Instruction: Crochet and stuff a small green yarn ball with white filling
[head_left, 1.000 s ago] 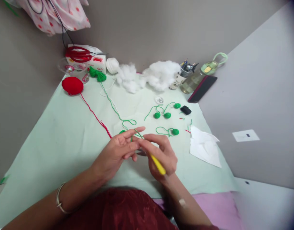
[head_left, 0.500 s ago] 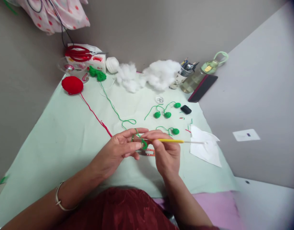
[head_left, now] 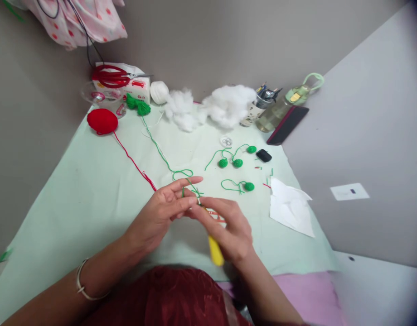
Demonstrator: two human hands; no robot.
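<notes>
My left hand (head_left: 166, 206) is closed in a pinch, its index finger stretched forward. Green yarn (head_left: 191, 182) loops over its fingers and runs back to the table. At its fingertips is a small green crochet piece, almost wholly hidden. My right hand (head_left: 230, 226) grips a crochet hook (head_left: 215, 250), whose yellow handle points down toward my lap. The hook's tip end is hidden among the fingers, where both hands meet. Partly behind my right fingers lies a flat orange-and-white item (head_left: 219, 216). Several small green crocheted balls (head_left: 249, 186) with yarn tails lie beyond.
Red yarn (head_left: 102, 121), a green yarn bundle (head_left: 138, 105) and red-handled scissors (head_left: 111, 76) are at the back left. White stuffing (head_left: 229, 106) sits along the wall. A pen cup (head_left: 252, 113), bottle (head_left: 273, 113), phone (head_left: 288, 125) and white paper (head_left: 290, 206) are on the right.
The crochet hook has swung from lying level, pointing right, to handle-down under my right palm. My right hand has turned, and its fingers have come against my left fingertips.
</notes>
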